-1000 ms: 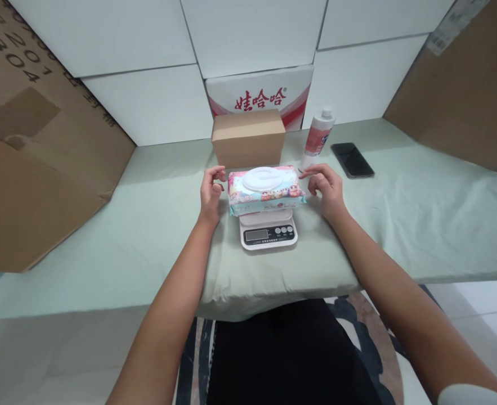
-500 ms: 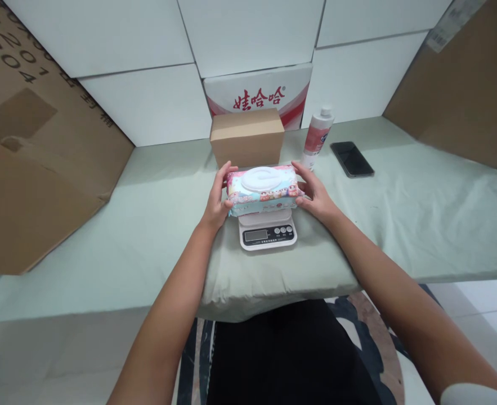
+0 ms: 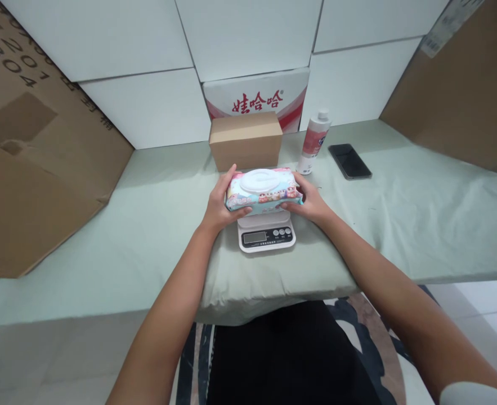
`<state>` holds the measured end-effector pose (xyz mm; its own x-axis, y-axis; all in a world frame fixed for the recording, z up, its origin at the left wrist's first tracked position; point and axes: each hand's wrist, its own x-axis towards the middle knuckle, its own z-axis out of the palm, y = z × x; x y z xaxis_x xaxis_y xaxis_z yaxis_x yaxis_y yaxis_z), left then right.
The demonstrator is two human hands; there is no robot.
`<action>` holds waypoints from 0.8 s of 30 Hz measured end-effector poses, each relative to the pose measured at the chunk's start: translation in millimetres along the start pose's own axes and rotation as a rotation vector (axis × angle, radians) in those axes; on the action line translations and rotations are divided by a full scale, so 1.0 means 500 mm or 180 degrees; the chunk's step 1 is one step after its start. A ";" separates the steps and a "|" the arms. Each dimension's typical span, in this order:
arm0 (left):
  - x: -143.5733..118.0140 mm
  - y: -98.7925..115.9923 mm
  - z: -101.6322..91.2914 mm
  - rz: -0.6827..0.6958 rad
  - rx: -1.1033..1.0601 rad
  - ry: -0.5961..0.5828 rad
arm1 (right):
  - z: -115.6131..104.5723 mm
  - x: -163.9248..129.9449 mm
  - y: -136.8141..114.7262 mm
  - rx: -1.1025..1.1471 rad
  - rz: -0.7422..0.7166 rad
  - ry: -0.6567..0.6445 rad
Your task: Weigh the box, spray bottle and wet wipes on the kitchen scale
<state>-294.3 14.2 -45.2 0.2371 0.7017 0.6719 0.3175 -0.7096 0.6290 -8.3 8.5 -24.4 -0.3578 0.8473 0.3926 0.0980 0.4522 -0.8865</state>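
A pack of wet wipes (image 3: 262,191), pink and light blue with a white oval lid, sits over the back part of a white digital scale (image 3: 267,238). My left hand (image 3: 223,203) grips its left end, the thumb along the front face. At the right end my right hand (image 3: 307,201) holds it the same way, fingers behind and thumb in front. The scale's display and buttons show in front of the pack; its platform is mostly hidden. Whether the pack rests on the platform or is just above it, I cannot tell.
Behind the pack stands a brown cardboard box (image 3: 245,140), with a white and red carton (image 3: 256,93) at the wall. A white and pink bottle (image 3: 314,142) and a black phone (image 3: 350,161) are to the right. Large cardboard sheets (image 3: 41,169) flank the green cloth (image 3: 164,225).
Both hands have closed more firmly around the wipes pack, their thumbs shifting inward across its front. The pack stays over the scale, and the view has moved slightly.
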 end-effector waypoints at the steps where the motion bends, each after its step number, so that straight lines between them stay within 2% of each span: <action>1: 0.000 0.001 0.000 -0.0013 0.0012 0.0017 | 0.002 -0.001 0.000 0.0040 0.0007 0.0026; 8: 0.017 0.023 -0.003 0.0156 0.0264 -0.0077 | 0.002 -0.006 -0.014 0.0246 0.0090 0.0259; 11: 0.029 0.061 0.008 0.0308 0.0302 -0.0095 | -0.022 -0.027 -0.048 0.0153 0.0007 0.0358; 13: 0.035 0.102 0.029 0.0497 0.0326 -0.0082 | -0.057 -0.060 -0.075 -0.0022 -0.0059 0.0417; 16: 0.046 0.175 0.094 0.0754 0.0306 -0.0249 | -0.136 -0.143 -0.100 -0.0381 0.0002 0.0546; 19: 0.065 0.230 0.192 0.0816 0.0047 -0.0610 | -0.234 -0.242 -0.091 -0.0549 0.0421 0.0824; 22: 0.101 0.251 0.295 0.0710 -0.0209 -0.0932 | -0.322 -0.315 -0.061 -0.0423 0.1037 0.1242; 24: 0.132 0.253 0.350 0.0631 -0.0152 -0.1152 | -0.361 -0.333 -0.045 -0.0472 0.1287 0.1502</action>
<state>-78.1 -18.0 10.3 0.5996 0.5225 0.6062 0.1925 -0.8294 0.5245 216.7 -92.7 -25.6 0.1787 0.9753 0.1297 0.2793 0.0761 -0.9572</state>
